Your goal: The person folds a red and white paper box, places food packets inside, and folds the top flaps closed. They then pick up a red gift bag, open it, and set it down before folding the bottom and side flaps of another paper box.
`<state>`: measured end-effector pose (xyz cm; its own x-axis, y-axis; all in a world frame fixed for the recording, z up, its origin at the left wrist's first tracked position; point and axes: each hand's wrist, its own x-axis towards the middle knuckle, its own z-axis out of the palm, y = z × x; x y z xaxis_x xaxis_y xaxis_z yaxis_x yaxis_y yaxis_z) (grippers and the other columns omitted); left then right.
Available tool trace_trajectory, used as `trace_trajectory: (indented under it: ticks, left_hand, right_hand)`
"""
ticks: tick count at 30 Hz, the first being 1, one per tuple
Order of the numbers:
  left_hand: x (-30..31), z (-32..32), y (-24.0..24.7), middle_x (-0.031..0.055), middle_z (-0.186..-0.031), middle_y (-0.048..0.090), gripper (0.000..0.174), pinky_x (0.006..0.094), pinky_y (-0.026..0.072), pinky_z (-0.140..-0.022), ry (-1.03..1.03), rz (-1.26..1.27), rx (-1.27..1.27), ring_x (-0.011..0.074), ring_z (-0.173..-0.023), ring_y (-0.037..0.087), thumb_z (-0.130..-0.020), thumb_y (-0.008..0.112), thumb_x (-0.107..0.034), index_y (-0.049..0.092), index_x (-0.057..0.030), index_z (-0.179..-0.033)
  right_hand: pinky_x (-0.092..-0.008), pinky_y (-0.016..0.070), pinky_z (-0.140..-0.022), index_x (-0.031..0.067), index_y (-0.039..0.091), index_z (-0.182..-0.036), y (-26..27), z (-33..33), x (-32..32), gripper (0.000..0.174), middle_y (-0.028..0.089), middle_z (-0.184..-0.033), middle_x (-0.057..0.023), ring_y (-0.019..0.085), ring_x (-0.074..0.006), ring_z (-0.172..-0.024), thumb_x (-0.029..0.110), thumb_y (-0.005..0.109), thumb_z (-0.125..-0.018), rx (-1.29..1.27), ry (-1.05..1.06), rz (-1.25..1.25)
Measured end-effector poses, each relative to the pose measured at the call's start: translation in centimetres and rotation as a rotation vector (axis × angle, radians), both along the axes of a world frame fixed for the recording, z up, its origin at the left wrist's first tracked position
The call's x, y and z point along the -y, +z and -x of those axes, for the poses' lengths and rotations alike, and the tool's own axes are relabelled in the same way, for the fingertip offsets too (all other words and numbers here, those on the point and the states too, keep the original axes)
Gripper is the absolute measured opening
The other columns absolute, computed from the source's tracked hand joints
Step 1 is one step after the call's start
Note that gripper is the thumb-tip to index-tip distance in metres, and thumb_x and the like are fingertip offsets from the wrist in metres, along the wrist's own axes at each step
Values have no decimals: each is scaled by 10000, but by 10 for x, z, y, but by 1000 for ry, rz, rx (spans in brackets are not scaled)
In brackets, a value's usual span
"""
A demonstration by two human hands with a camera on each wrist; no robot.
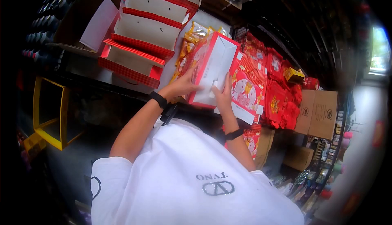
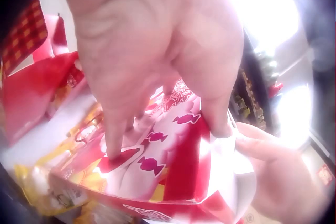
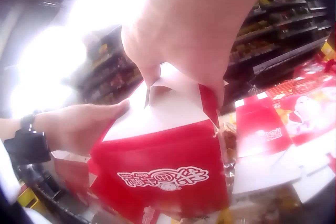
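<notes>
Between yellow packets (image 1: 184,52) at left and printed cartons (image 1: 247,89) at right, a person's left hand (image 1: 181,85) and right hand (image 1: 223,99), fingers partly spread, grip opposite sides of a red-and-white box (image 1: 214,65), likely light, crushable card best held at its folded edges.

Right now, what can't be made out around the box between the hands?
Inside of the box: hidden by its flaps and walls in all views.
Grey print on its white side: too small in the head view.
Most fingertips of the right hand: behind hand and box, right wrist view.
Yellow packets: partly covered by the box, head view.
Shelf goods: blurred, right wrist view.
</notes>
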<state>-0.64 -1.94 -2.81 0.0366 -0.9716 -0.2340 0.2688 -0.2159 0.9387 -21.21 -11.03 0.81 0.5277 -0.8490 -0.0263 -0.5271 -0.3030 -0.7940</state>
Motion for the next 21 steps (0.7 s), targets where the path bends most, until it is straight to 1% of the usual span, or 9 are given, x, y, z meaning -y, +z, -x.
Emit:
trace_trajectory:
  ticks: [2,5,8,11,14,18,20,21]
  left_hand:
    - [-1,-1,3,219,-1574,455,1152,361,498,-1115,7,-4,-3,261,-1382,525,-881,864,-88,59,-96,-1705]
    - [-2,-2,-1,217,-1564,464,1141,364,498,-1115,19,-3,-8,269,-1393,502,-881,864,-88,77,-110,-1707]
    - [-4,-4,-5,211,-1561,462,1131,371,496,-1118,18,5,-16,279,-1411,472,-882,864,-88,93,-120,-1709]
    - [-5,-5,-3,206,-1568,451,1123,375,496,-1119,21,4,-48,286,-1421,454,-885,862,-90,99,-126,-1709]
    - [-7,-7,0,203,-1578,435,1114,375,495,-1121,19,14,-57,290,-1427,447,-892,855,-89,99,-129,-1710]
    - [-9,-4,0,205,-1603,408,1093,378,485,-1133,32,24,-86,296,-1445,433,-905,839,-81,101,-131,-1709]
    - [-9,-5,1,207,-1612,396,1082,382,476,-1143,34,24,-92,300,-1460,421,-913,829,-77,100,-136,-1710]
    - [-10,-5,1,209,-1616,391,1077,384,471,-1148,31,22,-95,303,-1466,416,-917,825,-77,99,-140,-1710]
  right_hand:
    - [-476,140,-1302,-27,147,-1671,-1,-1,-5,926,94,-1730,-296,127,-421,-1613,177,690,-949,-14,-18,18]
    - [-486,112,-1303,-24,143,-1672,-10,2,-7,893,79,-1736,-297,97,-425,-1620,212,663,-986,36,6,25]
    - [-487,132,-1300,-21,106,-1676,-16,6,-9,956,106,-1736,-286,91,-413,-1622,220,705,-972,48,5,28]
    - [-475,164,-1295,-24,61,-1676,-8,10,-15,1062,122,-1730,-297,118,-400,-1619,226,775,-930,178,0,-194]
    - [-457,180,-1293,-32,36,-1673,-11,14,-12,1137,151,-1719,-312,163,-389,-1611,210,826,-891,237,58,-279]
    - [-438,226,-1281,-44,69,-1667,-14,10,-16,1105,224,-1694,-320,223,-381,-1593,187,825,-896,94,-19,-131]
    - [-434,266,-1267,-54,95,-1662,-17,3,-22,1073,251,-1686,-314,254,-375,-1582,180,820,-907,96,-63,-91]
    - [-428,295,-1251,-51,109,-1661,-19,4,-22,1044,281,-1674,-307,297,-368,-1562,187,807,-923,172,-82,-143]
